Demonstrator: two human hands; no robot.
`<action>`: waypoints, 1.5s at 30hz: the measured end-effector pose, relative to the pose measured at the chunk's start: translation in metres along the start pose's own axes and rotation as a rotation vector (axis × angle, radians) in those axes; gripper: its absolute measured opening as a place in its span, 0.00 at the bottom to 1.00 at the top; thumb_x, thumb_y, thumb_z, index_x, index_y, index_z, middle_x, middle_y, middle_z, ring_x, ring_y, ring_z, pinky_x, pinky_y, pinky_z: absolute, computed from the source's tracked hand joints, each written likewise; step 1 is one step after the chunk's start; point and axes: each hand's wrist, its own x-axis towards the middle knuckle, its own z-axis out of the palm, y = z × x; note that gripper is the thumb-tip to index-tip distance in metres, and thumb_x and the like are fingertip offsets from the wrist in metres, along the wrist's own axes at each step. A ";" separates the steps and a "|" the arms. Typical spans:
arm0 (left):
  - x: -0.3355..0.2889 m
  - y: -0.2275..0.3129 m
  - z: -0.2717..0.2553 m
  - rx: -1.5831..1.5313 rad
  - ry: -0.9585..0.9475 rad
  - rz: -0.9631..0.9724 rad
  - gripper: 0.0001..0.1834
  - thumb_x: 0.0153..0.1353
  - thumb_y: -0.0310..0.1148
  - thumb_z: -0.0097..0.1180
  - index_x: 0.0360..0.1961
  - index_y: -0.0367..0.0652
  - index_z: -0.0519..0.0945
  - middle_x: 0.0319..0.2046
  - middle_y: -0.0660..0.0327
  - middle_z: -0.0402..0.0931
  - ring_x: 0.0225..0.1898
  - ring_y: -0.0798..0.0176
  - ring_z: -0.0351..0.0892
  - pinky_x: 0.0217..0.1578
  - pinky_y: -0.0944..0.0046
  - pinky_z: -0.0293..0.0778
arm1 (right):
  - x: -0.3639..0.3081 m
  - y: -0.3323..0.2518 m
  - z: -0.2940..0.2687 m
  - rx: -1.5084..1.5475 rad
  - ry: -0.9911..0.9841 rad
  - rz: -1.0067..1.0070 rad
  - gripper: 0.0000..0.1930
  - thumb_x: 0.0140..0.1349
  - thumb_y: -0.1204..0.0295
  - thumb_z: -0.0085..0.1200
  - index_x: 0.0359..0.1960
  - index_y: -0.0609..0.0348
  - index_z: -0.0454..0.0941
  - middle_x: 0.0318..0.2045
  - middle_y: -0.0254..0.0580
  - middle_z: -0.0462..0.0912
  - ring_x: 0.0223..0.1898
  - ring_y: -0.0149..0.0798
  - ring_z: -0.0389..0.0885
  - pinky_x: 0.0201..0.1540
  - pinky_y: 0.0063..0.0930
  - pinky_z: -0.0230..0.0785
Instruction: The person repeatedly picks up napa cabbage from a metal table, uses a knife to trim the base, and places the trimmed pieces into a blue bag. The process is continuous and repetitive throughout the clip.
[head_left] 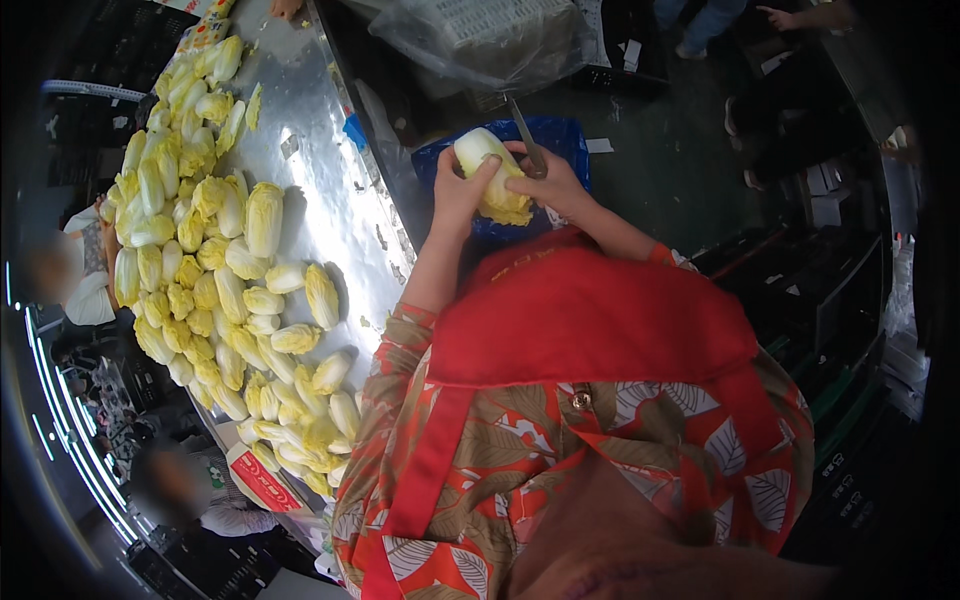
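A small napa cabbage (484,152), white at its base end and yellow at its leaf end, is held in front of my red apron. My left hand (462,188) is closed round its left side, thumb across the front. A knife (526,134) is gripped in my right hand (558,186), its blade pointing up and away from me. The right thumb also rests on the cabbage's right side. Below the hands stands a blue-lined container (574,146), its inside mostly hidden by the cabbage and my hands.
On my left, a shiny metal table (350,230) carries a large heap of napa cabbages (210,270). A red and white box (262,480) sits at its near edge. Ahead is a crate wrapped in clear plastic (490,40). Other people are beyond the table and at the upper right.
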 end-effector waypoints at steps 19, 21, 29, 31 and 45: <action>0.013 -0.012 -0.025 0.085 -0.131 -0.002 0.35 0.50 0.25 0.58 0.61 0.35 0.61 0.50 0.52 0.71 0.49 0.58 0.74 0.49 0.63 0.71 | 0.013 0.020 0.005 -0.610 0.145 -0.063 0.27 0.48 0.74 0.55 0.55 0.57 0.71 0.47 0.51 0.79 0.49 0.50 0.78 0.51 0.36 0.70; 0.020 -0.022 -0.032 -0.066 -0.135 -0.055 0.35 0.51 0.25 0.56 0.62 0.36 0.60 0.50 0.52 0.70 0.50 0.57 0.73 0.50 0.62 0.71 | 0.023 0.038 -0.013 -0.594 0.210 -0.030 0.27 0.48 0.74 0.56 0.55 0.58 0.72 0.47 0.51 0.79 0.48 0.49 0.79 0.51 0.34 0.70; 0.050 -0.084 -0.032 -0.394 0.071 -0.293 0.29 0.53 0.25 0.54 0.58 0.39 0.62 0.49 0.54 0.69 0.49 0.55 0.73 0.50 0.58 0.73 | 0.046 0.083 -0.050 -0.480 0.202 0.241 0.31 0.46 0.65 0.64 0.54 0.66 0.72 0.42 0.51 0.81 0.44 0.42 0.80 0.49 0.30 0.70; 0.056 -0.101 -0.031 -0.392 0.094 -0.346 0.30 0.52 0.26 0.55 0.58 0.39 0.62 0.49 0.54 0.70 0.49 0.55 0.74 0.50 0.57 0.73 | 0.042 0.088 -0.055 -0.575 0.160 0.278 0.31 0.50 0.65 0.63 0.56 0.63 0.71 0.42 0.48 0.81 0.38 0.40 0.82 0.41 0.29 0.73; 0.048 -0.063 -0.030 -0.873 -0.057 -0.444 0.26 0.59 0.43 0.48 0.55 0.38 0.70 0.51 0.49 0.73 0.52 0.48 0.73 0.52 0.50 0.71 | 0.006 0.165 -0.083 -0.978 -0.394 0.640 0.26 0.50 0.74 0.48 0.56 0.57 0.73 0.36 0.52 0.82 0.29 0.44 0.83 0.32 0.35 0.76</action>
